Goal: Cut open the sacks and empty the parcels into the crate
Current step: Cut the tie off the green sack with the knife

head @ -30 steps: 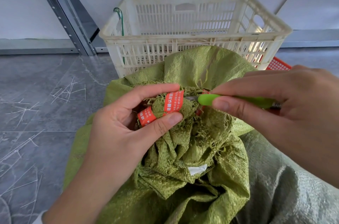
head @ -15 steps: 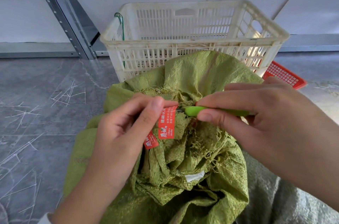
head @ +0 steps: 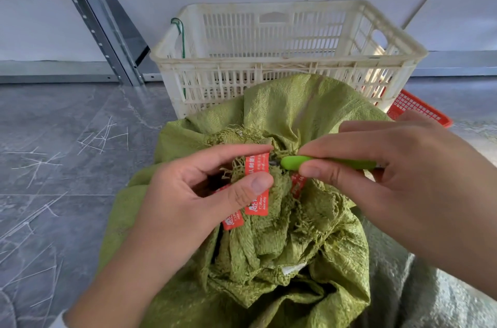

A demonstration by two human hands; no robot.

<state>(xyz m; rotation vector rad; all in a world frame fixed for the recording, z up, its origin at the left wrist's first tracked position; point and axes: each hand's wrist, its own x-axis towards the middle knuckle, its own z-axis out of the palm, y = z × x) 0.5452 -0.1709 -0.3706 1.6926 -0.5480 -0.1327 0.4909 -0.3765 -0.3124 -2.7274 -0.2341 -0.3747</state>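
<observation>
Sack: the crumpled green woven plastic sack [head: 295, 233] sits on the floor just in front of the cream slatted plastic crate [head: 282, 63], its neck bunched and tied.
Left hand: the left hand [head: 188, 198] pinches the orange-red printed seal tag [head: 256, 185] between thumb and forefinger, right at the gathered neck.
Right hand: the right hand [head: 403, 180] has its fingers curled round a lime-green-handled cutter [head: 322, 162], metal tip poked in beside the tag (blade mostly hidden, so I can't tell whether it's biting).
Progress: early going. The sack isn't open yet and no parcels are showing.
Left to do: sever the tie, spread the mouth, tip the parcels into the crate.
</observation>
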